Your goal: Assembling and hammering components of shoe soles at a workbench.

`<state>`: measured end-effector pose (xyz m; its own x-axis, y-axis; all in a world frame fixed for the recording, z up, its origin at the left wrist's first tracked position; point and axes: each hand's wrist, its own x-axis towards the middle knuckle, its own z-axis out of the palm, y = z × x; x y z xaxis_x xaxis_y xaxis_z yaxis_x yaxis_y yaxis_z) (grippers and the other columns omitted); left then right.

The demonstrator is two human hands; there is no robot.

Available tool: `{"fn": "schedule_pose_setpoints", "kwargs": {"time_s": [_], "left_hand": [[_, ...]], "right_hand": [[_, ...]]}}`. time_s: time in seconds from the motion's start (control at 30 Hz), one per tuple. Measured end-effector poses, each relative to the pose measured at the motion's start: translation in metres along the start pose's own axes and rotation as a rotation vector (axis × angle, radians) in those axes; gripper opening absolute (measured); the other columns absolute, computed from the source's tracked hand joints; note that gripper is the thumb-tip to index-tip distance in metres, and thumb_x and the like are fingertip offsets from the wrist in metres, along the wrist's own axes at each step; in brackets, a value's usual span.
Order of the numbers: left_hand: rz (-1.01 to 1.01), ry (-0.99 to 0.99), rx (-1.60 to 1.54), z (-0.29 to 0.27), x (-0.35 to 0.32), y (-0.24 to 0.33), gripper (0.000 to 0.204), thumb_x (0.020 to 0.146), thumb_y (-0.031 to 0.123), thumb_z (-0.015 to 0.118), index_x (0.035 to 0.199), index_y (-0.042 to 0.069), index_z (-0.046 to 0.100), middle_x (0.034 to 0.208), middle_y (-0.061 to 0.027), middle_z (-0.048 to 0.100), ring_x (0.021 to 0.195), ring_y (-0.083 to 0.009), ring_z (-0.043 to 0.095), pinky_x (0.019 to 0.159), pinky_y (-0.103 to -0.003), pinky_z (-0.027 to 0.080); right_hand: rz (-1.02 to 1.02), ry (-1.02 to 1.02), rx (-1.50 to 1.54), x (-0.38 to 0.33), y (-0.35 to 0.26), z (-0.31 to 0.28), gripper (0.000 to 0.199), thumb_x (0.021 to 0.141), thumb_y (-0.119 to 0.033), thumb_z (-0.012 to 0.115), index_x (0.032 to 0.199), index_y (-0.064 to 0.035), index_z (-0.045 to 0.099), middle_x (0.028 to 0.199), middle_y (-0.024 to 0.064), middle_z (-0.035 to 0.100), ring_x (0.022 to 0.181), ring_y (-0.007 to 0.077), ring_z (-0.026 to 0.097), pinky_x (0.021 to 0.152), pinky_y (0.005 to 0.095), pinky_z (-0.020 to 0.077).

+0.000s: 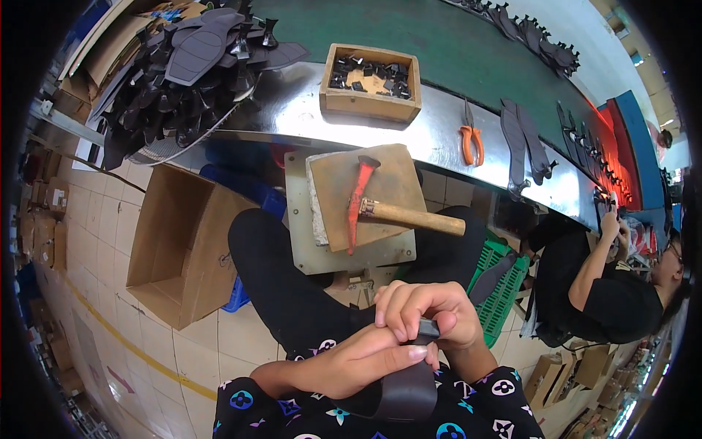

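Observation:
Close to my body, my left hand (358, 360) is closed around a dark heeled shoe sole (409, 396). A smooth, curved, dark part of it shows below the fingers. My right hand (433, 307) has its fingers bent over the end of the heel (425, 333), where a small black block shows between thumb and fingers. Whether that block is a separate heel tip cannot be told. Beyond my hands, a hammer (409, 218) with a red head and wooden handle lies on a brown square board (333, 194).
On the metal-edged bench stands a wooden box (371, 110) of small black pieces. Orange-handled pliers (472, 143) and dark soles (515, 143) lie rightward. Heeled soles (201, 55) pile up left, above an open carton (164, 249). A green crate (501, 293) and a co-worker (614, 293) are right.

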<state>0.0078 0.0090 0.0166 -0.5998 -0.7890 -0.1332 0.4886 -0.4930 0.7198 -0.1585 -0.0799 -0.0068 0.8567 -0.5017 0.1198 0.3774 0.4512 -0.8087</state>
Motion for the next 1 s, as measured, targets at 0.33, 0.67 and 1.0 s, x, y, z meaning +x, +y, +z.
{"fn": "schedule_pose_setpoints", "kwargs": {"time_s": [0.33,0.67,1.0], "left_hand": [[-0.076,0.114,-0.169,0.0,0.007,-0.002,0.037,0.107,0.028,0.042,0.109,-0.004,0.06,0.107,-0.0113,0.063,0.108,-0.018,0.059,0.099,-0.031,0.043],[-0.1,0.117,-0.133,0.003,0.011,0.0,0.029,0.101,0.024,0.047,0.104,-0.002,0.059,0.111,-0.0161,0.063,0.103,-0.0202,0.06,0.093,-0.031,0.047],[0.464,0.426,1.074,-0.051,0.012,0.048,0.029,0.095,0.028,0.059,0.111,0.008,0.073,0.12,-0.0073,0.061,0.122,-0.0287,0.043,0.11,-0.044,0.027]], "right_hand": [[0.019,0.147,0.051,-0.004,0.016,0.0,0.058,0.096,-0.06,0.05,0.093,-0.004,0.061,0.086,0.0076,0.06,0.096,0.0272,0.057,0.093,0.0431,0.0433],[-0.107,0.111,-0.186,0.0,0.009,-0.011,0.063,0.096,-0.063,0.048,0.096,-0.0022,0.066,0.098,0.0123,0.064,0.107,0.0315,0.059,0.095,0.0455,0.044],[0.157,0.275,-1.562,-0.001,-0.022,-0.092,0.035,0.089,-0.03,0.071,0.102,-0.0004,0.055,0.097,0.0197,0.057,0.085,0.0399,0.062,0.068,0.0444,0.0518]]}}
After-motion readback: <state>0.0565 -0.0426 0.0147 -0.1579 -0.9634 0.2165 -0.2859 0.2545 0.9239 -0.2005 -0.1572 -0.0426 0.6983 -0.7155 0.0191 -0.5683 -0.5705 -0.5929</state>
